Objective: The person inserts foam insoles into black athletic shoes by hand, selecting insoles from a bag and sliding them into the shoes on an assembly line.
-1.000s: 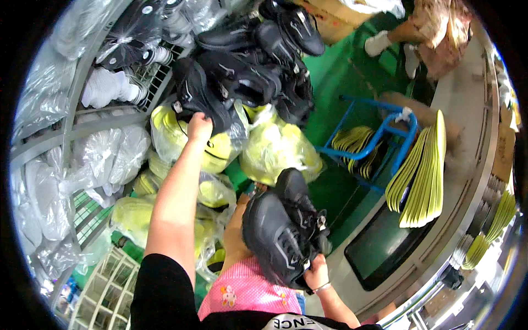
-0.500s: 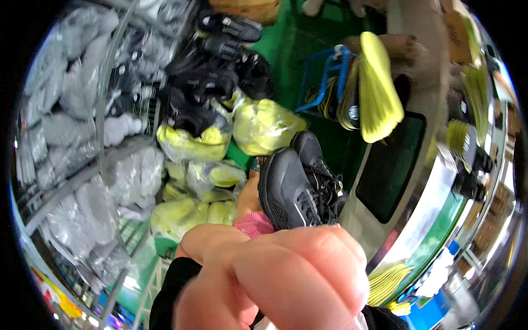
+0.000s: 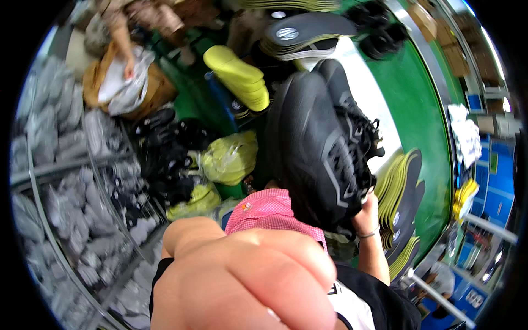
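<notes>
A pair of black lace-up sneakers (image 3: 313,148) is raised in front of me, toes pointing away and soles partly to the left. My right hand (image 3: 367,217), with a thin band at the wrist, grips them near the heels; most of its fingers are behind the shoes. My left hand (image 3: 247,280) looms large and close at the bottom, its fingers curled, and whatever they may hold is hidden. Beside the shoes, at the right, lie fanned stacks of yellow-green and black insoles (image 3: 404,187).
More insoles (image 3: 313,33) cover the far end of the workbench (image 3: 379,104). On the left stands a metal rack (image 3: 41,220) of grey bagged items. Bagged yellow-green pieces (image 3: 231,157) and black shoes (image 3: 170,143) lie on the floor. Another person's hand (image 3: 129,69) reaches into a sack.
The view has swung right toward the bench. The sneakers have come up closer, and my right hand now shows gripping them. My left hand stays curled near the bottom.
</notes>
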Demonstrator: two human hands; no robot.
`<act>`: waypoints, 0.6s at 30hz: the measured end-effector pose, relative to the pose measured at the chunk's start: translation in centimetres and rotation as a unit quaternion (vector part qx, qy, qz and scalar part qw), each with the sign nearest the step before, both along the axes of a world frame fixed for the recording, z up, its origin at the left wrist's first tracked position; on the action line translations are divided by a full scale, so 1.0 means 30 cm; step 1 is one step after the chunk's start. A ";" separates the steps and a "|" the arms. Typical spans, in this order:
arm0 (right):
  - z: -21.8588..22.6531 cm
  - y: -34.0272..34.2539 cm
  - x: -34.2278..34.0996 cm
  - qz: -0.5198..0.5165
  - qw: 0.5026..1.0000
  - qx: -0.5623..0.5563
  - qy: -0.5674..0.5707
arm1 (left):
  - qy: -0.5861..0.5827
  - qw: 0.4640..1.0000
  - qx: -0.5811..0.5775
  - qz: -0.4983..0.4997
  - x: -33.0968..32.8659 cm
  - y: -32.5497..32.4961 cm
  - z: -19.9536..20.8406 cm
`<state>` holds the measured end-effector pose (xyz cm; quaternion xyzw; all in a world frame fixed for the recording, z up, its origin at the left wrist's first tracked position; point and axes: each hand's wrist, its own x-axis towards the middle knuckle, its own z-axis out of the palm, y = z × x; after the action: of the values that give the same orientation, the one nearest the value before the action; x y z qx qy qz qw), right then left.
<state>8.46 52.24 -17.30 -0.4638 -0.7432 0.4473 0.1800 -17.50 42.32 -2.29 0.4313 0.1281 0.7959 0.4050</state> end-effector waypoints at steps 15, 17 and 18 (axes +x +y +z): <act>-0.052 0.527 0.158 -0.196 0.909 0.042 -0.365 | 0.305 0.797 -0.521 -0.030 0.479 0.688 -0.714; -0.067 0.510 0.179 -0.189 0.911 0.052 -0.363 | 0.260 0.815 -0.513 -0.073 0.512 0.761 -0.812; -0.063 0.500 0.188 -0.182 0.919 0.054 -0.345 | 0.224 0.833 -0.495 -0.102 0.518 0.790 -0.814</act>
<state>14.08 67.24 -19.18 -0.7064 -0.6849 0.1780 0.0153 -1.95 66.01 -26.72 0.3505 0.5473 0.4618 0.6036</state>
